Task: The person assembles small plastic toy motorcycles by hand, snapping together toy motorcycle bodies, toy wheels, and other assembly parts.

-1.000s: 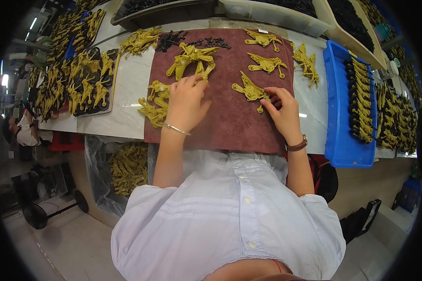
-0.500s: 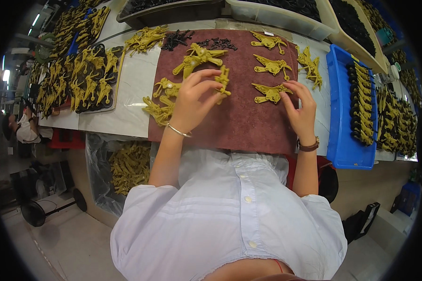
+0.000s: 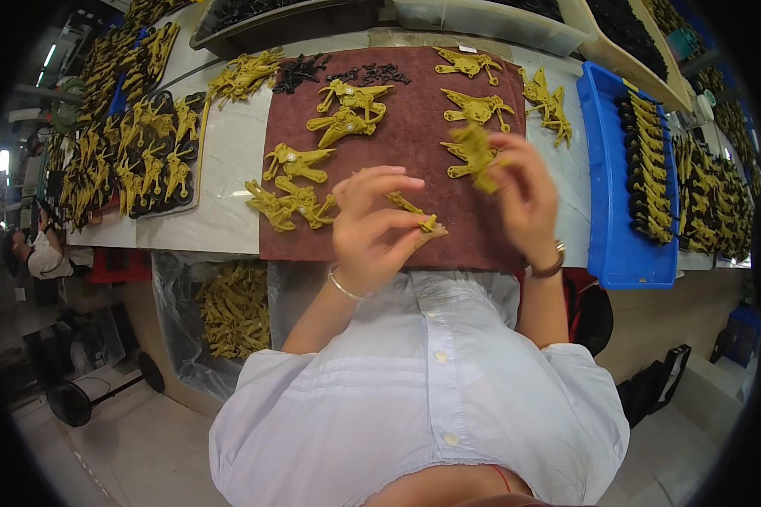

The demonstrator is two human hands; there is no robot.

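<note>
My left hand (image 3: 372,224) is low over the dark red cloth mat (image 3: 423,127), thumb and fingers pinched on a small yellow-green plastic piece (image 3: 429,224), mostly hidden by the fingers. My right hand (image 3: 524,198) grips a yellow-green lever-like plastic part (image 3: 475,156), blurred by motion. Behind that part, another winged yellow-green part (image 3: 457,170) lies on the mat, partly covered. Two similar parts, an upper one (image 3: 468,63) and a lower one (image 3: 478,107), lie farther up the same column. Left of my left hand are several yellow-green parts (image 3: 300,160) in loose groups.
Small black pieces (image 3: 300,73) lie at the mat's far edge, beside a yellow-green pile (image 3: 245,76). A blue tray (image 3: 604,169) with a row of assembled parts stands right. Filled trays (image 3: 152,156) stand left; bins (image 3: 490,25) line the back. A plastic-lined container (image 3: 232,308) sits below.
My left hand has come down and nearer to me. My right hand has lifted slightly off the third part in the right column and now holds a part above it.
</note>
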